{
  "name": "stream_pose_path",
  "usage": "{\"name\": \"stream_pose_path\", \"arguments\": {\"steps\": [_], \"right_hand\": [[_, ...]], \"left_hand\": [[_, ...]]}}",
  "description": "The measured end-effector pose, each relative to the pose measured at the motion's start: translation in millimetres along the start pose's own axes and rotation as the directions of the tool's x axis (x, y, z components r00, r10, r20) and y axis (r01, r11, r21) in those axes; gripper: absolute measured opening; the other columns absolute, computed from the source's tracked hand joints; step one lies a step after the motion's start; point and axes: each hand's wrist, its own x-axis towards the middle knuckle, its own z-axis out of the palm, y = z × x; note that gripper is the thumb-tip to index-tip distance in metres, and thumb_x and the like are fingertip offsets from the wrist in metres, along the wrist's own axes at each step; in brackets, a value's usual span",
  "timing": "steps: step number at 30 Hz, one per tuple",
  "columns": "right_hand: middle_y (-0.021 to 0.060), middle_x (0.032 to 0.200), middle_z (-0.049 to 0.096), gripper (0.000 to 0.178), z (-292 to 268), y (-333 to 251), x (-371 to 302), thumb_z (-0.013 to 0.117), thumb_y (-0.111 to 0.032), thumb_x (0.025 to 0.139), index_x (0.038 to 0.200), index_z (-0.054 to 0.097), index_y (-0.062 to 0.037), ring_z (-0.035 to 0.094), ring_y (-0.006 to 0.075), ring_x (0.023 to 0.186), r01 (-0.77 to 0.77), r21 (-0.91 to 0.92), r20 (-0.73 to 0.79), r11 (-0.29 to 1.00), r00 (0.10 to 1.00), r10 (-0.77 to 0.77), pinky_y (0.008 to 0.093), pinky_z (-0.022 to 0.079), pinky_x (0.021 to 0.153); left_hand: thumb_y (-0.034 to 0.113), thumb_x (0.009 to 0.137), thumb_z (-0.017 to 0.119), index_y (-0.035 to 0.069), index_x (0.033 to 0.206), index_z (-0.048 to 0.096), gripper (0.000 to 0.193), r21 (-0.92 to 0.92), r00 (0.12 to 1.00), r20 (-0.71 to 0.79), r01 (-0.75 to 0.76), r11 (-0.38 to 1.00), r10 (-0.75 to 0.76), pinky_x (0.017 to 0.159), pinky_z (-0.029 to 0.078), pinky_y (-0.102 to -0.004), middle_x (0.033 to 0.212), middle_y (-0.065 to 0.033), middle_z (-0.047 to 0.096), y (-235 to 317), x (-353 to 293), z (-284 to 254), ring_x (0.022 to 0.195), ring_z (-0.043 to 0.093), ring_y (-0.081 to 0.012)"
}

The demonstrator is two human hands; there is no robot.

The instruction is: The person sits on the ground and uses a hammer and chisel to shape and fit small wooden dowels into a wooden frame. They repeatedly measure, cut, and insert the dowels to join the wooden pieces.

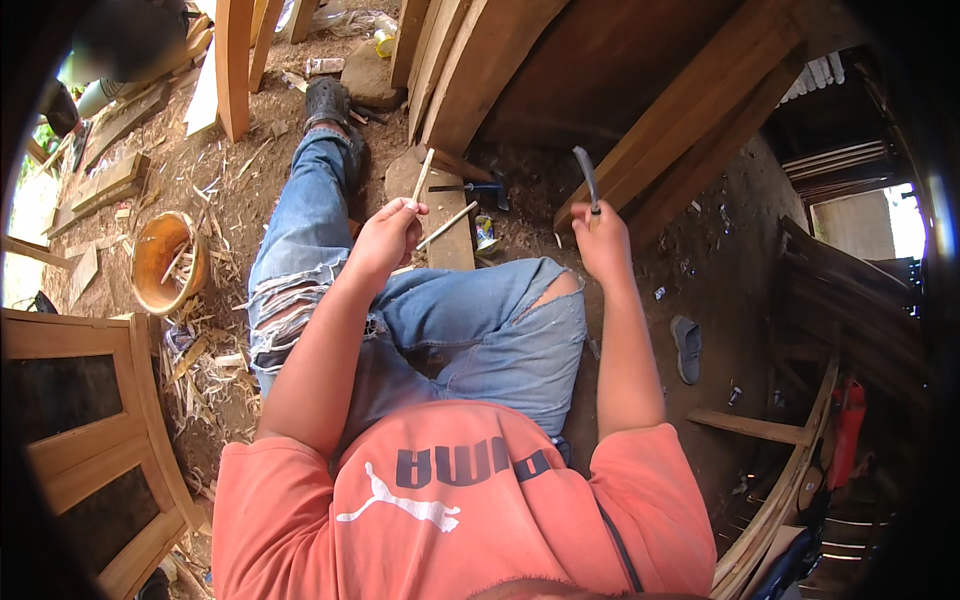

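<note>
My left hand (388,238) is closed round a thin pale wooden stick (425,172), which points up and away from me above my bent knee. In my right hand (604,242) is a knife with a curved grey blade (586,168), held upright by its handle and apart from the stick. Between the hands, a second thin stick (450,223) lies across a wooden board (452,246) on the ground. At the board's far end is a hammer-like tool (492,190) with a dark head. A small yellow-green packet (485,236) sits beside the board.
Left of my leg, an orange-brown bucket (145,268) holds wood scraps, with shavings scattered around it. A panelled wooden frame (95,440) stands at the near left. Timber planks (480,70) lean ahead. A grey shoe (686,348) and a red-handled tool (846,430) are at right.
</note>
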Motion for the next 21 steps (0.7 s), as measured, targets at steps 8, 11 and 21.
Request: {"name": "stream_pose_path", "arguments": {"steps": [8, 11, 21], "right_hand": [[0.0144, 0.078, 0.070, 0.034, 96, -58, 1, 0.075, -0.037, 0.102, 0.100, 0.068, -0.0041, 0.067, 0.0247, 0.073, 0.022, 0.282, -0.014, 0.959, 1.000, -0.019, 0.0406, 0.052, 0.068], [0.0163, 0.074, 0.067, 0.036, 133, -59, -27, 0.068, -0.042, 0.106, 0.101, 0.069, -0.0062, 0.068, 0.0345, 0.070, 0.072, 0.344, 0.136, 0.936, 0.983, -0.126, 0.0425, 0.051, 0.065], [0.0204, 0.077, 0.068, 0.042, 150, -52, -34, 0.062, -0.045, 0.108, 0.101, 0.071, -0.0043, 0.068, 0.0424, 0.073, 0.064, 0.399, 0.210, 0.915, 0.965, -0.159, 0.0457, 0.051, 0.066]], "left_hand": [[0.022, 0.110, 0.053, 0.011, 0.114, 0.064, 0.016, 0.118, 0.998, -0.068, 0.003, 0.993, 0.005, 0.049, 0.032, -0.0249, 0.080, 0.0011, 0.058, -16, 9, 4, 0.057, 0.044, -0.0072], [0.021, 0.111, 0.052, 0.010, 0.114, 0.064, 0.017, 0.183, 0.998, -0.061, -0.006, 0.983, 0.017, 0.048, 0.030, -0.0268, 0.072, 0.0032, 0.052, -20, 14, 8, 0.054, 0.040, -0.0074], [0.022, 0.114, 0.051, 0.009, 0.118, 0.064, 0.019, 0.141, 0.994, -0.113, 0.013, 0.990, 0.003, 0.048, 0.031, -0.0238, 0.075, 0.0040, 0.052, -19, 22, 17, 0.056, 0.041, -0.0059]]}}
